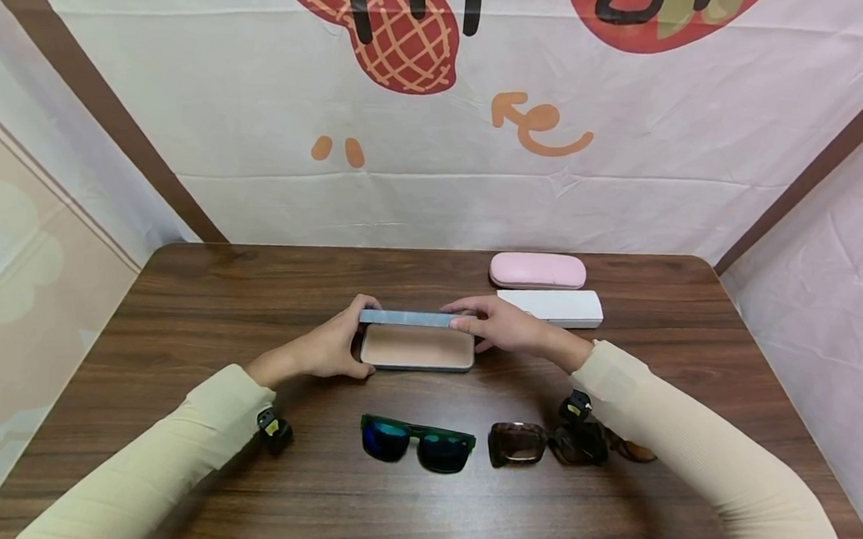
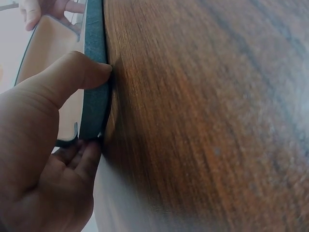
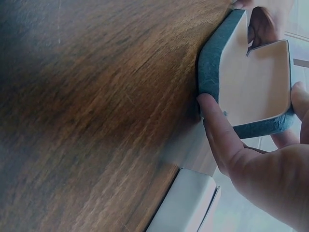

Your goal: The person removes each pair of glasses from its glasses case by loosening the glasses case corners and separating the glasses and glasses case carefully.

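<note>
A blue-green glasses case with a beige lining (image 1: 417, 348) stands open on the table, its lid (image 1: 405, 319) raised at the back. My left hand (image 1: 324, 345) grips the left end, the thumb on the front wall of the base (image 2: 94, 108) and the other fingers round the end. At the right end, my right hand (image 1: 513, 325) holds the case, with its thumb on the lid's edge. In the right wrist view, the fingers of the right hand (image 3: 270, 169) touch the case's outer side (image 3: 212, 67). The case holds nothing visible.
Behind the right hand lie a white case (image 1: 567, 307) and a pink case (image 1: 538, 270). Nearer me are green-framed sunglasses with blue lenses (image 1: 417, 444), brown sunglasses (image 1: 517, 444) and dark sunglasses (image 1: 580, 443). Another amber-lensed pair (image 1: 637, 451) is partly hidden by the right sleeve.
</note>
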A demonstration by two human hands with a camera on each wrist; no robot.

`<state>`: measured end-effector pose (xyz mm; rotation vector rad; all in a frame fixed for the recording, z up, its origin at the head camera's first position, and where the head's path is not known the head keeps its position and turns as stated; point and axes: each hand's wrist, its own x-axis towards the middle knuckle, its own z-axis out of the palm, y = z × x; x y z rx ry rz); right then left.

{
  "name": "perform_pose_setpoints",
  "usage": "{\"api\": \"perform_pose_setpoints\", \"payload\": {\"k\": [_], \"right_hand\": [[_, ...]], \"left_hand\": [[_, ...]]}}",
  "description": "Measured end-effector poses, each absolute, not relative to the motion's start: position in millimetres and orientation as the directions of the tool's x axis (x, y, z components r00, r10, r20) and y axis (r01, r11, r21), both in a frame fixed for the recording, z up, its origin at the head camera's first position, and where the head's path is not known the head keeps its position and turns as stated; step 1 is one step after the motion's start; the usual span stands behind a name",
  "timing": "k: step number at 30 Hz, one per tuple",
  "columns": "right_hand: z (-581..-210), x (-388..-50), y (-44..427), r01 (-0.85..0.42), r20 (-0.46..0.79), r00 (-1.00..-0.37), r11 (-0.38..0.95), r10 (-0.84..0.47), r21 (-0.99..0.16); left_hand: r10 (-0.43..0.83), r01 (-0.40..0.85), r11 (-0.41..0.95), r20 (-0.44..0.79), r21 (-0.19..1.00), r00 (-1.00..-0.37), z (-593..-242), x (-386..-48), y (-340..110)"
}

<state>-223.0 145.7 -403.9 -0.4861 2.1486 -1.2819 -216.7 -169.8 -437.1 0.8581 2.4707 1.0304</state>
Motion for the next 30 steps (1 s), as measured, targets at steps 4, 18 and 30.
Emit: {"api": "perform_pose_setpoints", "payload": {"k": [4,18,30], "right_hand": [[-403.7,-223.0,144.9,-0.016,-0.293,-0.763,0.47,-0.577,-0.883],[-400.2,-223.9,144.4,-0.008,-0.303,-0.765,0.479,-0.568,-0.878],[-397.1,-221.6,144.6,-0.063,-0.286,-0.755,0.499,-0.59,-0.864]], "left_hand": [[0.641,0.403,0.556,-0.065,0.727,-0.765,-436.4,-216.8,-170.4],[0.635,0.401,0.557,-0.062,0.727,-0.77,-438.9,-217.4,-168.8],[0.634,0.405,0.574,-0.073,0.711,-0.77,-438.7,-218.4,-168.5]]}}
